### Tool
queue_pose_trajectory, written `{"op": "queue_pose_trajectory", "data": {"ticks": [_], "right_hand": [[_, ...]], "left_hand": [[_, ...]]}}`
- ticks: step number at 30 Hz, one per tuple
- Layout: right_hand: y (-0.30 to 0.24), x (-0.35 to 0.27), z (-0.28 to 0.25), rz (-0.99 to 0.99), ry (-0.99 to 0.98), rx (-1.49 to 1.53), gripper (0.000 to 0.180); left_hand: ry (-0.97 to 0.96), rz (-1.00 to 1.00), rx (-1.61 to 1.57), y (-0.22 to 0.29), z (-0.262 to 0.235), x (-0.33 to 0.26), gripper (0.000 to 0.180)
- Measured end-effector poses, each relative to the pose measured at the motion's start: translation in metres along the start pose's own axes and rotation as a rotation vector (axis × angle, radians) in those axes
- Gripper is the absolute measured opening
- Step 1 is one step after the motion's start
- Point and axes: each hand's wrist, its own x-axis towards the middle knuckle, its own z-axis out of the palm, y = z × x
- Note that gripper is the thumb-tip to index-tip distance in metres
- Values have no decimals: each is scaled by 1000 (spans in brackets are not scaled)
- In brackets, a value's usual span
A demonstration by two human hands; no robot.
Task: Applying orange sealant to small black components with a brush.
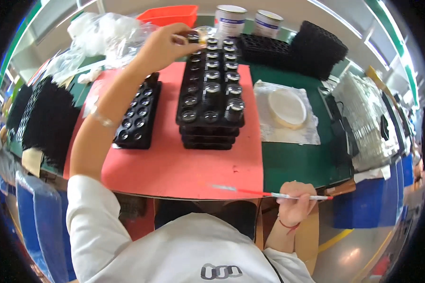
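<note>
My left hand (167,45) reaches to the far end of a stack of black trays (211,123), fingers pinched at its far left corner. A small dark piece seems to be between the fingertips, too hidden to name. Upright black cylinders with shiny, glass-like round tops (212,88) fill the middle and right rows of the top tray; its left row shows shiny round spots. My right hand (296,200) grips a thin stick (264,193), red and white with a pale blurred tip, held level over the mat's near edge. It looks like a fine brush.
Left of the stack, a smaller black tray (136,118) holds shiny round pieces on the red mat (189,167). To the right, a white round dish (287,108) sits on a pale sheet. Two tins (230,21), a red bin (170,15), plastic bags and black tray stacks (318,49) line the back.
</note>
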Motion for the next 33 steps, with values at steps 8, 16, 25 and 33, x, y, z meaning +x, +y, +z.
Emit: {"op": "queue_pose_trajectory", "data": {"ticks": [8, 16, 25, 33], "right_hand": [[-43, 36, -47, -308, 416, -137, 32], [-34, 67, -36, -224, 251, -994, 25], [-14, 74, -25, -160, 161, -1139, 26], [-12, 65, -38, -217, 499, -530, 32]], "left_hand": [[-8, 245, 89, 110, -30, -115, 34], [-314, -18, -108, 94, 28, -209, 38], [-41, -227, -108, 95, 40, -214, 28], [-64, -336, -266, 89, 34, -215, 30]]}}
